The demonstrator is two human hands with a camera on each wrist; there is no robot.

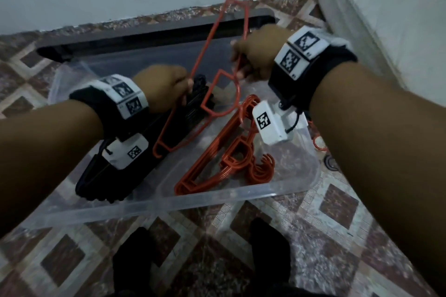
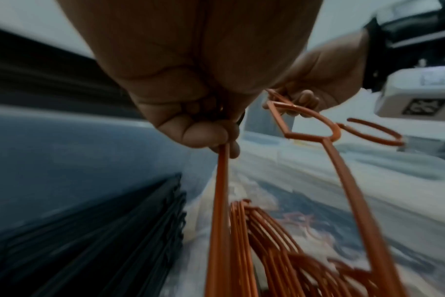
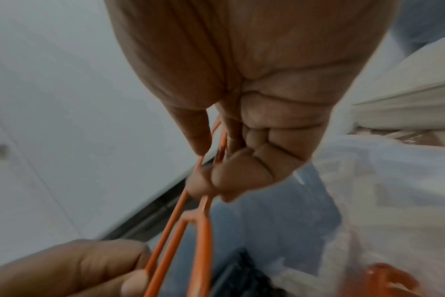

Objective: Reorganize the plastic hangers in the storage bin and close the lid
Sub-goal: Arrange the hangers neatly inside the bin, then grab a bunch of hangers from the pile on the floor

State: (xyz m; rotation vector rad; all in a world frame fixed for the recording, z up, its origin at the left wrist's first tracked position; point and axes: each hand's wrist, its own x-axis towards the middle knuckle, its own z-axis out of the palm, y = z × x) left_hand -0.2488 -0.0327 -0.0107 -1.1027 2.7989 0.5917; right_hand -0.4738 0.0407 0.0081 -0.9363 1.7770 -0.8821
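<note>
A clear plastic storage bin [image 1: 217, 200] stands open on the tiled floor. In it lie a stack of black hangers [image 1: 115, 176] on the left and a pile of orange hangers [image 1: 229, 164] in the middle. Above the bin, both hands hold thin orange hangers [image 1: 210, 40], with one hook pointing up towards the wall. My left hand [image 1: 166, 87] grips a lower bar [image 2: 221, 191]. My right hand [image 1: 253, 55] pinches the hangers near the neck [image 3: 175, 221]. The dark grey lid [image 1: 144, 38] lies behind the bin, along the wall.
A white mattress [image 1: 386, 19] lies on the floor at the right, close to the bin. Another orange hanger part [image 1: 318, 142] shows outside the bin's right wall. My feet in black socks [image 1: 135, 260] stand just before the front rim.
</note>
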